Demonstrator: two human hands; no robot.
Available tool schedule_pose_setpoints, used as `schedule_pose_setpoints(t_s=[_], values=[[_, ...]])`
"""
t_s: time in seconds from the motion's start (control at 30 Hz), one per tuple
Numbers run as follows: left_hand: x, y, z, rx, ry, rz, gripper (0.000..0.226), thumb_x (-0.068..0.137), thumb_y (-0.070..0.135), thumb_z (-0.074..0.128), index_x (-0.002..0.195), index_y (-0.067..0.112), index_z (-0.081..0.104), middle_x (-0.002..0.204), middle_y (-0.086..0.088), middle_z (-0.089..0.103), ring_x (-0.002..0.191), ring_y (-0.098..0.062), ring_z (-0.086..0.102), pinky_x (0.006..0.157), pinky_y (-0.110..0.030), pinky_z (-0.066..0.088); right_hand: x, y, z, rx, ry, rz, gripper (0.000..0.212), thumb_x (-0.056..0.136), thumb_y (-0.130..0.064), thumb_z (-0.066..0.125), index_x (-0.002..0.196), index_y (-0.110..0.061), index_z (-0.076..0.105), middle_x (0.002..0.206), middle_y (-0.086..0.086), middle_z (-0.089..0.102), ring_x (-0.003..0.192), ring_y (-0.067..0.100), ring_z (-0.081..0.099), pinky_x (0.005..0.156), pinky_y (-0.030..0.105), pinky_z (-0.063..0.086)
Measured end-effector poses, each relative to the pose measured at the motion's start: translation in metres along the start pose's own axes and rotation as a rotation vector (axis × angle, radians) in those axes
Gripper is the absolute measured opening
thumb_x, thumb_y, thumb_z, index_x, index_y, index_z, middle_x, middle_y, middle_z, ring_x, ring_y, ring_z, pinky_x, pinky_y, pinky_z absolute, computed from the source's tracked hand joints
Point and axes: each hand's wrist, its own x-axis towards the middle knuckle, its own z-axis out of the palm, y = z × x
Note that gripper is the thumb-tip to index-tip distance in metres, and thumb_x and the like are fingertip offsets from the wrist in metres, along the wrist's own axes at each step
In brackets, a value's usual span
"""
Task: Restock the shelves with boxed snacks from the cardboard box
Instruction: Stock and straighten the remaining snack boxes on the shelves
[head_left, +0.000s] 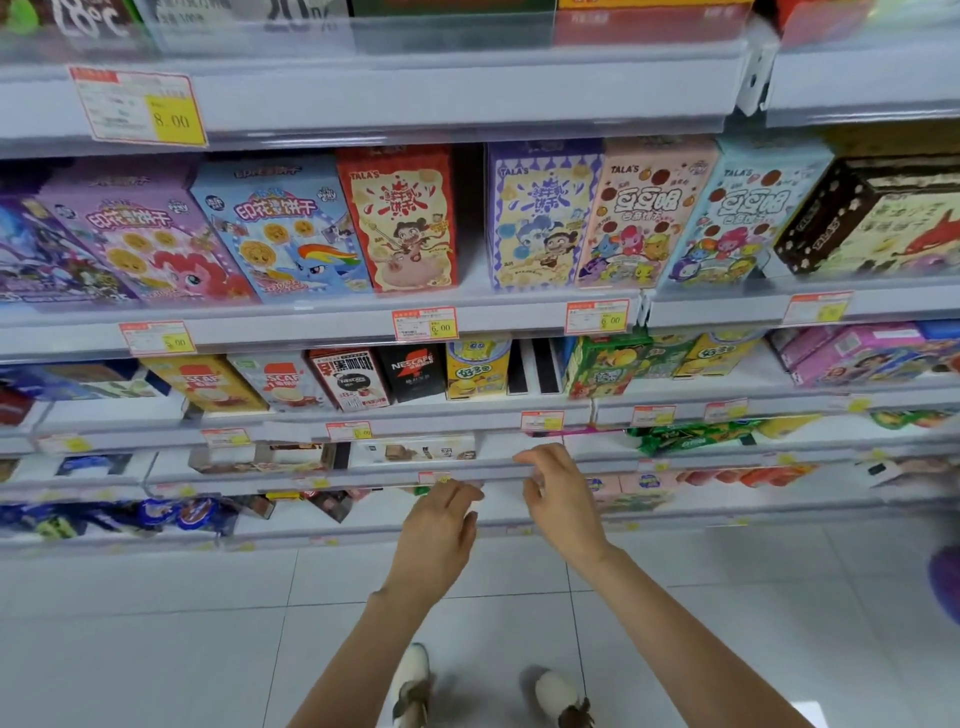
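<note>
White metal shelves (311, 319) are filling the view in tiers, their front rails carrying red-and-yellow price tags (425, 323), and a pale tiled floor (208, 623) is spreading out beneath them. Boxed snacks (402, 218) with cartoon prints are standing upright side by side on the middle shelf, with a dark gap (470, 208) showing just beside the red box. Coffee boxes (410, 371) are sitting one shelf lower. The left hand (441, 525) and right hand (561, 499) are hovering near each other in front of the lower shelf rails, fingers loosely bent and apart, holding nothing. Two white shoes (413, 680) are showing on the tiles below.
</note>
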Motion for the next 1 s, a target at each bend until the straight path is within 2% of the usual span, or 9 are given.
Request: schedule_pose_setpoints(t_s=[0.07, 0.2, 0.37, 0.5, 0.7, 0.83, 0.93, 1.0], values=[[-0.006, -0.003, 0.005, -0.006, -0.041, 0.002, 0.023, 0.079, 0.020, 0.043, 0.095, 0.024, 0.059, 0.090, 0.006, 0.064, 0.072, -0.015, 0.064, 0.057, -0.019, 0.049, -0.001, 0.001, 0.011, 0.010, -0.051, 0.005, 0.028, 0.085, 0.002, 0.054, 0.109, -0.009, 0.062, 0.112, 0.006, 0.053, 0.095, 0.023, 0.058, 0.081, 0.034, 0.049], [-0.011, -0.014, 0.008, -0.045, -0.071, 0.002, 0.030, 0.065, 0.009, 0.064, 0.091, 0.024, 0.061, 0.087, 0.010, 0.062, 0.069, -0.008, 0.060, 0.056, -0.016, 0.046, 0.001, 0.002, 0.035, 0.031, -0.122, 0.038, 0.026, 0.088, -0.001, 0.052, 0.108, -0.013, 0.062, 0.113, 0.002, 0.053, 0.100, 0.019, 0.057, 0.083, 0.031, 0.048], [-0.020, -0.064, 0.008, 0.068, -0.145, 0.048, 0.042, 0.052, 0.011, 0.086, 0.085, 0.026, 0.064, 0.083, 0.013, 0.062, 0.063, -0.005, 0.060, 0.052, -0.013, 0.045, 0.010, 0.002, 0.069, 0.015, -0.088, 0.046, 0.023, 0.087, 0.000, 0.054, 0.105, -0.013, 0.063, 0.110, 0.002, 0.057, 0.099, 0.019, 0.059, 0.081, 0.026, 0.047], [-0.020, -0.119, 0.014, 0.168, -0.120, 0.083, 0.043, 0.044, 0.014, 0.090, 0.079, 0.025, 0.067, 0.078, 0.012, 0.063, 0.060, -0.005, 0.060, 0.051, -0.013, 0.045, 0.022, 0.012, 0.101, 0.012, -0.079, 0.077, 0.025, 0.087, 0.001, 0.054, 0.106, -0.013, 0.064, 0.111, 0.000, 0.056, 0.098, 0.016, 0.058, 0.078, 0.020, 0.042], [-0.001, -0.194, 0.053, 0.282, -0.046, 0.028, 0.049, 0.040, 0.015, 0.093, 0.083, 0.016, 0.070, 0.079, 0.002, 0.067, 0.061, -0.015, 0.065, 0.046, -0.023, 0.050, 0.051, 0.056, 0.151, -0.004, -0.132, 0.113, 0.031, 0.088, -0.005, 0.057, 0.117, -0.015, 0.058, 0.118, 0.001, 0.052, 0.101, 0.018, 0.058, 0.081, 0.025, 0.047], [0.018, -0.250, 0.105, 0.237, -0.022, -0.062, 0.054, 0.058, 0.011, 0.086, 0.107, 0.005, 0.063, 0.105, -0.013, 0.063, 0.091, -0.035, 0.063, 0.068, -0.040, 0.057, 0.080, 0.101, 0.184, -0.038, -0.124, 0.109, 0.049, 0.089, -0.010, 0.059, 0.134, -0.017, 0.043, 0.133, 0.003, 0.043, 0.121, 0.020, 0.046, 0.093, 0.027, 0.041], [0.034, -0.280, 0.139, 0.265, 0.039, -0.005, 0.064, 0.059, 0.019, 0.087, 0.114, 0.008, 0.057, 0.111, -0.014, 0.060, 0.098, -0.034, 0.057, 0.075, -0.040, 0.054, 0.107, 0.133, 0.208, -0.100, -0.041, 0.017, 0.056, 0.087, -0.013, 0.063, 0.138, -0.010, 0.040, 0.139, 0.010, 0.040, 0.129, 0.026, 0.036, 0.096, 0.025, 0.033], [0.046, -0.297, 0.161, 0.259, 0.100, 0.028, 0.069, 0.061, 0.025, 0.086, 0.118, 0.012, 0.049, 0.112, -0.014, 0.058, 0.100, -0.033, 0.053, 0.078, -0.041, 0.052, 0.126, 0.153, 0.223, -0.157, -0.007, -0.023, 0.051, 0.089, -0.021, 0.062, 0.135, -0.007, 0.044, 0.136, 0.014, 0.043, 0.128, 0.030, 0.037, 0.096, 0.030, 0.034]])
